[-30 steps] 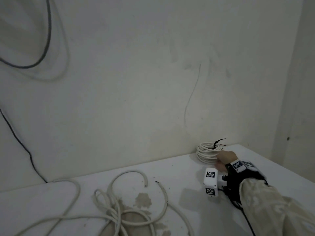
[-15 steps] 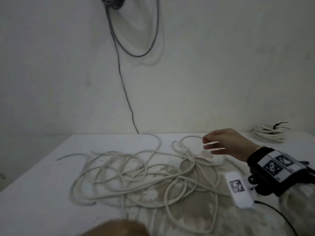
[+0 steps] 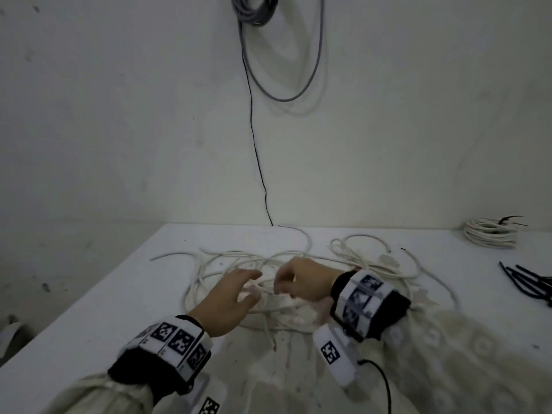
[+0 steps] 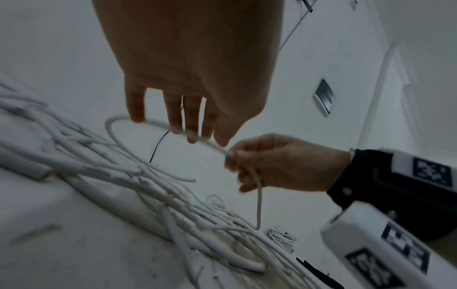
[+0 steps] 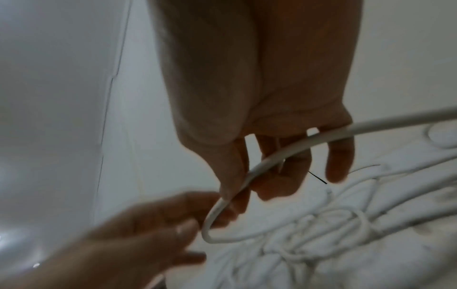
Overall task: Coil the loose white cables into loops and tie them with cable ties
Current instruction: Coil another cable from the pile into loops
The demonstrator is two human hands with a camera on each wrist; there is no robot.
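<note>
Black cable ties (image 3: 534, 282) cut off rightward

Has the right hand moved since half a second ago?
Yes. The right hand has come toward the person, from the far part of the loose white cables to their middle, where it pinches one cable.

A bare utility room or makeshift workroom rather than a lived-in home — nothing domestic shows. The walls (image 3: 119, 130) are plain, scuffed and off-white, meeting in a corner at the far right of the head view. A bundle of grey cable (image 3: 254, 10) hangs coiled at the top centre of the frame, with a thin black wire (image 3: 257, 150) running down from it to the white surface (image 3: 89, 309). That surface is stained brown near the bottom centre and strewn with loose white cables (image 3: 358, 258) — a tied coil (image 3: 490, 233) sits at the far right, black cable ties (image 3: 528, 282) below it.
</note>
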